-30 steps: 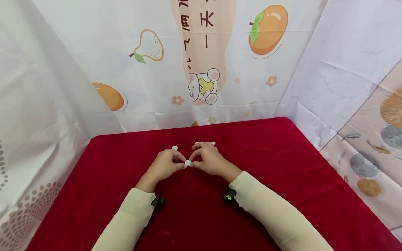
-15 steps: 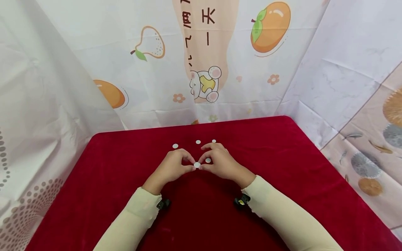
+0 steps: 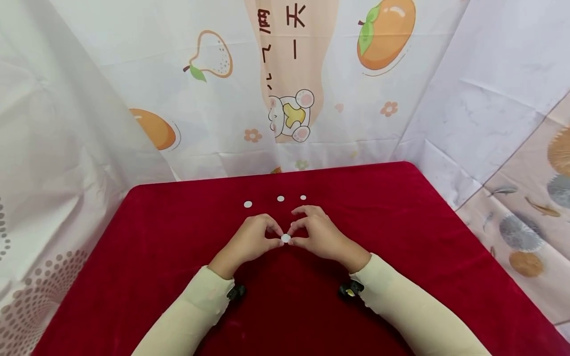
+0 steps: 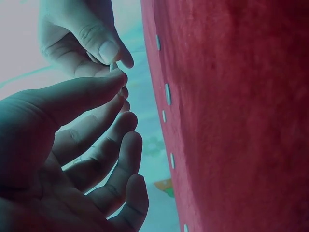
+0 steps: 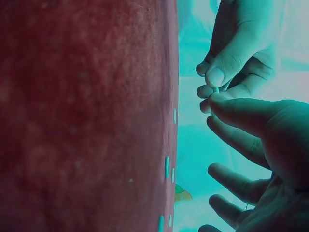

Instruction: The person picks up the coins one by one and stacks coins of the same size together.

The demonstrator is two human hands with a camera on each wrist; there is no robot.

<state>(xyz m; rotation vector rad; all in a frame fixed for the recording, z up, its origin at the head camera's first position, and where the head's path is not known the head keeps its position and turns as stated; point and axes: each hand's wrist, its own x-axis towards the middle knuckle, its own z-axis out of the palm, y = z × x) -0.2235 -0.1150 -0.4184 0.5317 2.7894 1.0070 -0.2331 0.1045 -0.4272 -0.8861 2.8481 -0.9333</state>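
Observation:
A small, thin white disc is held between both hands above the red cloth. My left hand pinches its left edge with thumb and forefinger. On the opposite edge, my right hand grips it the same way, its other fingers spread apart. In the left wrist view the disc shows edge-on between the thumbs, mostly covered by fingertips. The right wrist view likewise gives only a thin sliver of the disc.
Beyond the hands, white discs lie on the red cloth: a left one, a middle one and a smaller right one. Further discs show in the wrist views. A printed curtain hangs behind the table.
Both hands have shifted right and slightly nearer, still holding the disc. The middle far disc came into sight; another disc, seen by the right fingers half a second ago, is now mostly hidden.

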